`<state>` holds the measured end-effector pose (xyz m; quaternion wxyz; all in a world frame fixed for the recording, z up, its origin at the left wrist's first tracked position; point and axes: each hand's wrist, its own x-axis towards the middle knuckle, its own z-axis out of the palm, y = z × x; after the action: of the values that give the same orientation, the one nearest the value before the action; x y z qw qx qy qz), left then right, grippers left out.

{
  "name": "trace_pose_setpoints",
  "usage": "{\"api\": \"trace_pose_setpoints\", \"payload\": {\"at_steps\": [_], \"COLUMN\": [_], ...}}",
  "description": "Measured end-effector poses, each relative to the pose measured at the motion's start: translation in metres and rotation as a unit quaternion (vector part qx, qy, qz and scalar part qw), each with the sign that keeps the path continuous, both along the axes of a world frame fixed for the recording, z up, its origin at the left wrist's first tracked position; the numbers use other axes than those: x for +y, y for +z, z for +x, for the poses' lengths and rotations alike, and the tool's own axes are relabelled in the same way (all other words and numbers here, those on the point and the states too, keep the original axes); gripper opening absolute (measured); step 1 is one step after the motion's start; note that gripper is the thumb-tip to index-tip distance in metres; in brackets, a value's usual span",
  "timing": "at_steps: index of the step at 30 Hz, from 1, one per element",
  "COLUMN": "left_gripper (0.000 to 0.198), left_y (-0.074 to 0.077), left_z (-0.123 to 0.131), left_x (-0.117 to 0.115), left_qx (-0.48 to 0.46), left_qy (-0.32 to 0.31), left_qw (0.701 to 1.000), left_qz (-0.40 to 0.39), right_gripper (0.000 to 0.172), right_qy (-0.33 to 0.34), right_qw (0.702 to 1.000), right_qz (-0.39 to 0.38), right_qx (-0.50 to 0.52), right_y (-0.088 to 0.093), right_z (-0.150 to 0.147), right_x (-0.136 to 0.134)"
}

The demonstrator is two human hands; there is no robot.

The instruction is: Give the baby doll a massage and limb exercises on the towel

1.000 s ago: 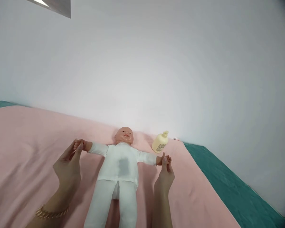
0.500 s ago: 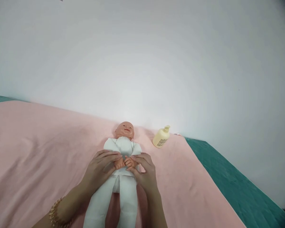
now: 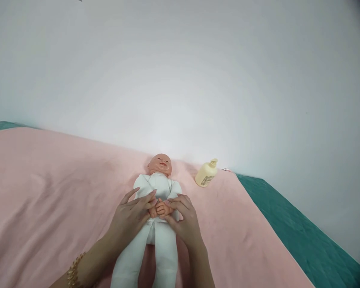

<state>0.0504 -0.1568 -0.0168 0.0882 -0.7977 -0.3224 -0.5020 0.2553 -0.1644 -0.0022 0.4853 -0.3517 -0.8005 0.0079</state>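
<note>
A baby doll in white clothes lies on its back, head toward the wall, with both its hands together over its belly. My left hand grips the doll's hand on the left between thumb and fingers, with one finger lifted away over the sleeve. On the other side, my right hand is closed around the doll's other hand, thumb below and fingers on top. The doll's wrists are partly covered by my fingers.
A pale yellow pump bottle stands right of the doll's head. Beneath everything spreads a pink blanket, wrinkled at the left. A green cover shows along the right edge. Behind rises a white wall.
One finger of my left hand has lifted and spread away from the others. The doll's hands have come closer together. My right hand has barely moved.
</note>
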Motion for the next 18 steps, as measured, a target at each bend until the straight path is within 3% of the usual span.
{"api": "trace_pose_setpoints", "payload": {"at_steps": [7,9,11,13,15,18], "left_gripper": [0.031,0.025,0.017,0.025,0.037,0.035], "left_y": [-0.005,-0.006,-0.003,0.006,0.019,0.039], "left_z": [-0.001,-0.004,-0.010,-0.020,-0.031,-0.050], "left_x": [0.002,0.002,0.002,0.001,0.001,0.003], "left_qx": [-0.003,-0.046,-0.127,-0.246,-0.371,-0.518], "left_qy": [-0.011,-0.011,0.002,0.035,0.075,0.133], "left_qw": [1.000,0.997,0.981,0.931,0.858,0.759], "left_qz": [-0.010,-0.054,-0.148,-0.266,-0.348,-0.372], "right_gripper": [0.023,0.026,0.026,0.025,0.030,0.041], "right_qy": [-0.002,-0.018,-0.051,-0.098,-0.163,-0.239], "right_qw": [1.000,0.996,0.984,0.955,0.904,0.830], "right_qz": [-0.015,-0.030,-0.054,-0.093,-0.136,-0.159], "right_qx": [0.026,0.078,0.162,0.265,0.370,0.478], "right_y": [0.001,0.002,0.005,0.007,0.006,-0.004], "right_z": [0.000,0.003,0.007,0.012,0.021,0.044], "right_x": [0.000,-0.001,-0.001,-0.001,0.001,0.009]}}
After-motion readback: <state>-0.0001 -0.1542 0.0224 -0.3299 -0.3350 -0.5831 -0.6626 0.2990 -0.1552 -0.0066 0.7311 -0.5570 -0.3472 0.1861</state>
